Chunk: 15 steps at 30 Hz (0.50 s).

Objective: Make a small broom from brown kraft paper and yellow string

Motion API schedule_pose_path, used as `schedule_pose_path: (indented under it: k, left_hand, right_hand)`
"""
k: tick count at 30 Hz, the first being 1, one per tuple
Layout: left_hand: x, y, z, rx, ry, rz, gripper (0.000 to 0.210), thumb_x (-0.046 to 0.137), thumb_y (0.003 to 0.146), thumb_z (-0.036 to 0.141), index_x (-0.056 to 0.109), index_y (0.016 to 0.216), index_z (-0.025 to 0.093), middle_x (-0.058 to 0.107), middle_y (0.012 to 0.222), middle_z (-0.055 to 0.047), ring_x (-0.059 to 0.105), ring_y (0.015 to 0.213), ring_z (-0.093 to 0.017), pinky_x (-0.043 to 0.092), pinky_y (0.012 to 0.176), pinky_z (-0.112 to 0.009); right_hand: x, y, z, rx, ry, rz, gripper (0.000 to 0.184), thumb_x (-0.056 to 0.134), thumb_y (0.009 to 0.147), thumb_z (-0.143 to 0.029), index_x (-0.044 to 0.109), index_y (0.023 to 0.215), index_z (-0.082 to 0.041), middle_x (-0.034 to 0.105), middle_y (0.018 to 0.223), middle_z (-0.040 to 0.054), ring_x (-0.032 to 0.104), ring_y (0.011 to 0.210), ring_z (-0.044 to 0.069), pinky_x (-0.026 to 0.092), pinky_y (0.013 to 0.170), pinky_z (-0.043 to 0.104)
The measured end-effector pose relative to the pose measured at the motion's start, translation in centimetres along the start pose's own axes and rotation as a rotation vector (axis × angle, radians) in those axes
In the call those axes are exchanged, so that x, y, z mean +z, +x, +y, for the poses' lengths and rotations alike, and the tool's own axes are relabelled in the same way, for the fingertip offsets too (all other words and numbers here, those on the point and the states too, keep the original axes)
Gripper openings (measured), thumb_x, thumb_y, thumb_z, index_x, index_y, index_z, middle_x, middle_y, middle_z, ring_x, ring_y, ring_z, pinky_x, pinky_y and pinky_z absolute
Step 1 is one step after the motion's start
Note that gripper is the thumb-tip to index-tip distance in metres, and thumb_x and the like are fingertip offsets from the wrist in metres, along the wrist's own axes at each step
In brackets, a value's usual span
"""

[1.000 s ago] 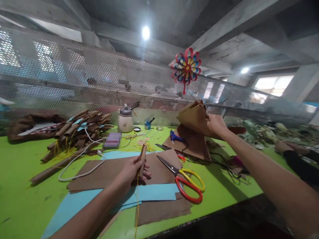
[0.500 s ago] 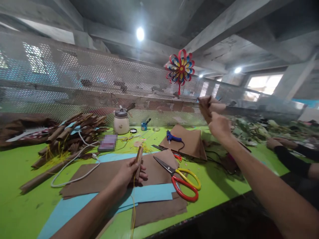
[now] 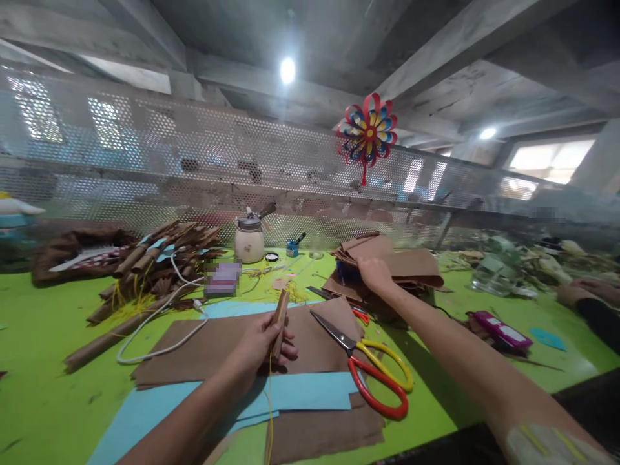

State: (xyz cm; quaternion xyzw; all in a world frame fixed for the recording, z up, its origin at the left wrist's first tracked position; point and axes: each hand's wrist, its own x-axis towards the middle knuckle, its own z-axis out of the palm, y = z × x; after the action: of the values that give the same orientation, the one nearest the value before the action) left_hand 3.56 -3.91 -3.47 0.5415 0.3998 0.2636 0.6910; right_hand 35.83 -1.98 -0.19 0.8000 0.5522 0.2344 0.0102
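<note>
Craft wkshp: lg. scissors (image 3: pixel 351 347) & brown paper (image 3: pixel 217 339) on green worktable (image 3: pixel 48 407), bare concrete ceiling (image 3: pixel 314 39).

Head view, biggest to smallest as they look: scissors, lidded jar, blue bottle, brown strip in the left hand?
1. Scissors
2. Unsure: lidded jar, brown strip. The strip is longer, narrower and nearer the camera.
3. Blue bottle

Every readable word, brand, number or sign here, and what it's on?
No legible text.
Blue bottle: label too small to read.
Pale jar: mark too small to make out.
Purple box: pixelated.
Purple case: pale patches, too blurred.
</note>
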Motion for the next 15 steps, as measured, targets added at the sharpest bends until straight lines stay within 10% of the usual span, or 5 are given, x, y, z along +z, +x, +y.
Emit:
schedule_pose_path:
  k: [15]
  left_hand:
    - [0.8,-0.8,0.6,0.003,-0.033,0.008,0.021,0.05,0.082,0.035,0.047,0.092,0.017,0.062,0.064,-0.003,0.055,0.04,-0.013,0.045,0.041,-0.025]
  right_hand:
    - [0.4,-4.1,-0.8,-0.122,0.001,0.162,0.028,0.029,0.091,-0.013,0.056,0.094,-0.014,0.058,0.097,0.0151,0.053,0.092,0.024,0.036,0.08,0.035]
